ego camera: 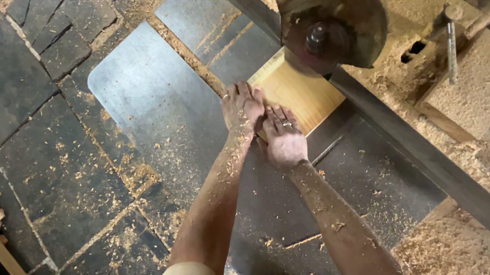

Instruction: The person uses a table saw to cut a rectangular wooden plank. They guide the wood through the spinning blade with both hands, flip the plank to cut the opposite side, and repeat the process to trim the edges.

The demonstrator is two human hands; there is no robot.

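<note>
Left hand [242,106] and right hand [284,140] pressed flat, fingers together, on pale rectangular wooden block [297,90]; far edge at round metal saw blade [333,24]. Cutting step; next needs steady feed, fingers clear.

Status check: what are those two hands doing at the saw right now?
Left hand and right hand flat on wooden block. Block at circular saw blade. Sawdust all around; nothing between.

No packages, labels, signs or screens show anywhere in this view.
</note>
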